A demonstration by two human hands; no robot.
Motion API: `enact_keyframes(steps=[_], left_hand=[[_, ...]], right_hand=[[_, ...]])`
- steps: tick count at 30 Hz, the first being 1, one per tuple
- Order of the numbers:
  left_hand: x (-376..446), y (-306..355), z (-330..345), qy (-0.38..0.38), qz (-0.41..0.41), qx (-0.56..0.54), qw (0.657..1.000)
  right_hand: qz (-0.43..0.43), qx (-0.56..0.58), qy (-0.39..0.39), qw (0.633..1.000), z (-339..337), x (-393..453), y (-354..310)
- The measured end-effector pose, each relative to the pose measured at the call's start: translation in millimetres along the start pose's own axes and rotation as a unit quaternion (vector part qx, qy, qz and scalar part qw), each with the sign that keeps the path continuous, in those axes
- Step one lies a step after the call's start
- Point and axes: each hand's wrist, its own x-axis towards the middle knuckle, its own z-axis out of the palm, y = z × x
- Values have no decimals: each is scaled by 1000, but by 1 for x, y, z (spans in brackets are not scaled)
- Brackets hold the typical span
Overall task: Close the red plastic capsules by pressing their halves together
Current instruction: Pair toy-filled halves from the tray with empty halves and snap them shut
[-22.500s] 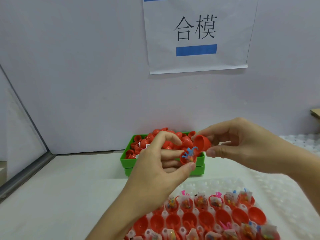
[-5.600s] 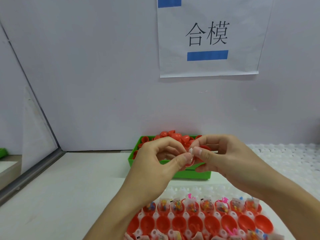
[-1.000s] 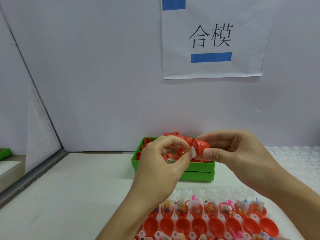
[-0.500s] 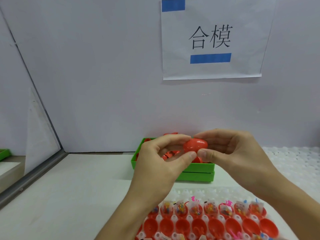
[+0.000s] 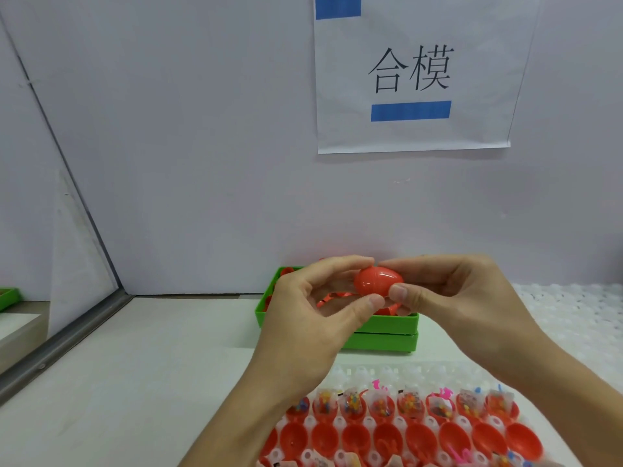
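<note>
— What's on the counter [image 5: 135,365]?
— Green bins [image 5: 387,326] by a pale wall [image 5: 202,163] with a paper sign [image 5: 411,79]; a white tray [image 5: 364,372] of open halves.
— And the hands?
— Left hand [image 5: 313,318] and right hand [image 5: 462,298] pinch one red capsule [image 5: 378,281] above the bins.

A pale lilac wall [image 5: 188,136] carries a white paper sign [image 5: 413,75] with black characters and blue bars. Below lies a white tabletop [image 5: 135,372]; at left, possibly a mirror panel [image 5: 30,183].
</note>
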Motion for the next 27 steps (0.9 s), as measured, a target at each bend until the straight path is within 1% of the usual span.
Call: enact_keyframes(steps=[5,10,13,16,27], left_hand=[[1,-1,1,18,2,21,1000],[2,0,-2,22,-6,40,999],[2,1,-4,21,-11,32,999],[2,1,-5,23,-15,19,999],[2,4,-7,4,-15,46,999]], right_hand=[[-3,12,13,1000,4,-1,-1],[-27,-12,8,1000,6,-2,-3],[-41,0,10,999,7,-2,-4],[-38,14,12,999,7,-1,-3],[-25,-22,0,999,4,1,5]])
